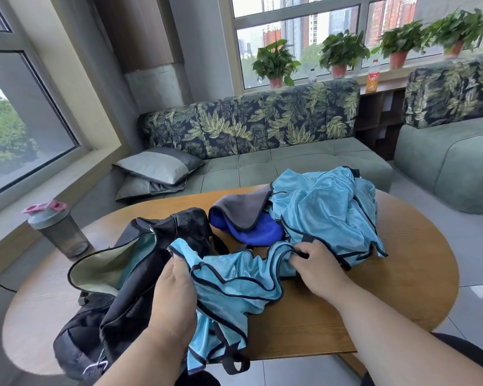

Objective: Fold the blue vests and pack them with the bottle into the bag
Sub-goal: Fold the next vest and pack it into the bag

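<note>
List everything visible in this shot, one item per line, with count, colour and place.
mesh vest in hands: one, light blue with dark trim, front of table
heap of mesh vests: count unclear, light blue, right rear of table
soft bag: one, black with pale lining, open, left of table
shaker bottle: one, smoky grey with pink lid, table's left edge
cloths: two, grey over royal blue, table centre
round wooden table: one, brown
sofas: two, green, leaf-print backs
cushions: two, grey, on sofa
potted plants: four, green, windowsill
left hand: grips vest
right hand: pinches vest trim
</note>
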Available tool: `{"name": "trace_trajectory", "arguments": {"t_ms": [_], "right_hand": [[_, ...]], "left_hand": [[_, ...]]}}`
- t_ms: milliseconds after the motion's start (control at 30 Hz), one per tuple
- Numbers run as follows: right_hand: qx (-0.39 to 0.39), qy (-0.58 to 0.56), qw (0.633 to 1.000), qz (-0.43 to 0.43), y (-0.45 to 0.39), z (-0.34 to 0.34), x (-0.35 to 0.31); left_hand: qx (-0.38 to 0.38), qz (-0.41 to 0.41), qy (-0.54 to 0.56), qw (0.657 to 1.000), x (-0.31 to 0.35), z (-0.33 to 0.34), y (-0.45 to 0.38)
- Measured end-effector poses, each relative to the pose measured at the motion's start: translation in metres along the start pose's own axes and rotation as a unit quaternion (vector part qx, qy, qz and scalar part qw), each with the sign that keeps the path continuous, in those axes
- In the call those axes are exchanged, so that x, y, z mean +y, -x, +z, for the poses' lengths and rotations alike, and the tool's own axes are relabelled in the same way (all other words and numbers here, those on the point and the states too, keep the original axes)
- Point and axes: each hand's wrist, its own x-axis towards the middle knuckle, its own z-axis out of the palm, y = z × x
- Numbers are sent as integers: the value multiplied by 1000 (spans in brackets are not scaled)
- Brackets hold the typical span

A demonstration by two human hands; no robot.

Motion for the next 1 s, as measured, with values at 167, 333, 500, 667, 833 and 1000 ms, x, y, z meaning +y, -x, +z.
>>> {"name": "trace_trajectory", "arguments": {"t_ms": [167,333,500,667,833,1000], "right_hand": [[114,-151,981,52,6,-14,-2],[136,-185,973,8,17,-28,-15],[113,-247,962,-12,30,-35,-38],[100,-263,959,-41,53,-52,-71],[53,-329,942,-36,77,-76,-99],[61,-383,921,-26,98,-90,-119]], "left_hand": [[11,-6,61,998,0,-2,-1],[-16,-12,85,996,9,2,6],[-36,-13,95,995,18,8,16],[-13,-28,140,990,28,9,25],[-6,-23,169,985,37,11,35],[2,-18,176,984,49,10,46]]}}
